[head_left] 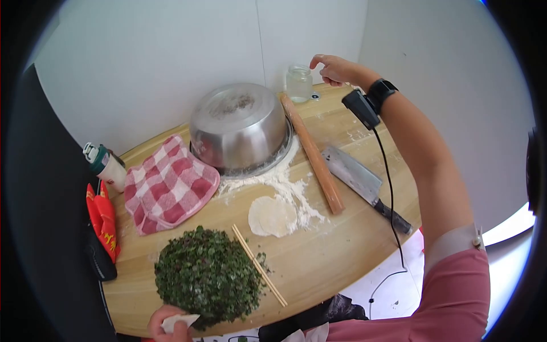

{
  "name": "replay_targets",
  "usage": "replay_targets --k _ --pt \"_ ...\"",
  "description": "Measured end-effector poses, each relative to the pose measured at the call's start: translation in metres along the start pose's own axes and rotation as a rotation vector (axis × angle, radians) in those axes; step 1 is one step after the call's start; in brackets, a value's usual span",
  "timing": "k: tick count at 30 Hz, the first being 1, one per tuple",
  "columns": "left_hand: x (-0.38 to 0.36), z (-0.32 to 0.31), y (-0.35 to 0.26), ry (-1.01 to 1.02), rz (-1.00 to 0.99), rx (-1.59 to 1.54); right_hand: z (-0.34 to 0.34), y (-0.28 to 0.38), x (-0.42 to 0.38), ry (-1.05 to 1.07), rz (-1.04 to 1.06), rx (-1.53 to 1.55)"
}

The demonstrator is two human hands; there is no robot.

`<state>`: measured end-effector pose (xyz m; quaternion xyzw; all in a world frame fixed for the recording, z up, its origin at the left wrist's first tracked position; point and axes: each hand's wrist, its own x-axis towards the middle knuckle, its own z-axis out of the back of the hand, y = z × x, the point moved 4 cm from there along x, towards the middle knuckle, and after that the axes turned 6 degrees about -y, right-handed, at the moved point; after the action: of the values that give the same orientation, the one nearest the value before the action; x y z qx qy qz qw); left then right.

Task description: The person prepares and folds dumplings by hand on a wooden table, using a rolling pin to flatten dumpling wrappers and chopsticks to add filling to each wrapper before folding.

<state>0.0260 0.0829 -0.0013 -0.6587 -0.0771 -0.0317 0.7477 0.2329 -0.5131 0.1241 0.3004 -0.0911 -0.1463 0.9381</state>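
Note:
My left hand (164,322), at the bottom edge, is closed on a piece of dough (179,322), pale and folded over. It is just in front of a large heap of chopped greens (208,276); part of this hand is cut off by the frame. At the back of the table my right hand (337,69) is raised beside a glass jar (299,85) of clear liquid. Its index finger points out near the jar's rim, the other fingers curl loosely, and nothing shows in them. A round dough wrapper (272,216) lies flat on the table beside scattered flour (285,182).
An upturned metal basin (239,137) stands at the back. Right of it are a rolling pin (313,154) and a cleaver (354,174). Chopsticks (259,265) lie beside the greens. A checked cloth (171,188) and a bottle (107,165) are at left. A cable (389,182) hangs from my right wrist.

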Motion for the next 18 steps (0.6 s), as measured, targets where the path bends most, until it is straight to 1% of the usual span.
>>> replay_targets --k 1,2,5,7,8,9,10,11,13,16,18 --pt "0.002 0.006 0.003 -0.044 0.005 0.005 -0.004 -0.006 0.015 0.018 -0.05 0.02" --pt "0.005 0.01 0.006 -0.087 0.01 0.014 -0.007 -0.013 0.027 0.022 -0.054 0.016" --pt "0.013 0.007 0.0 -0.126 -0.025 0.017 -0.016 -0.02 0.051 0.019 -0.069 0.038" --pt "0.017 0.004 0.001 -0.131 -0.03 0.029 -0.021 -0.025 0.063 0.093 -0.074 0.004" --pt "0.019 0.004 0.001 -0.138 -0.044 0.04 -0.024 -0.028 0.067 0.095 -0.077 0.006" --pt "0.022 0.003 0.002 -0.101 -0.038 0.049 -0.026 -0.031 0.071 0.107 -0.071 -0.08" --pt "0.025 0.001 0.003 -0.1 -0.037 0.051 -0.028 -0.033 0.075 0.118 -0.064 -0.166" --pt "0.026 -0.002 0.003 -0.1 -0.053 0.041 -0.028 -0.034 0.079 0.122 -0.065 -0.166" --pt "0.027 -0.005 0.005 -0.103 -0.06 0.035 -0.03 -0.037 0.088 0.165 -0.098 -0.357" --pt "0.027 0.0 0.009 -0.093 -0.046 0.069 -0.031 -0.036 0.087 0.155 -0.089 -0.316" --pt "0.026 0.002 0.008 -0.098 0.004 0.068 -0.022 -0.037 0.085 0.141 -0.061 -0.275"
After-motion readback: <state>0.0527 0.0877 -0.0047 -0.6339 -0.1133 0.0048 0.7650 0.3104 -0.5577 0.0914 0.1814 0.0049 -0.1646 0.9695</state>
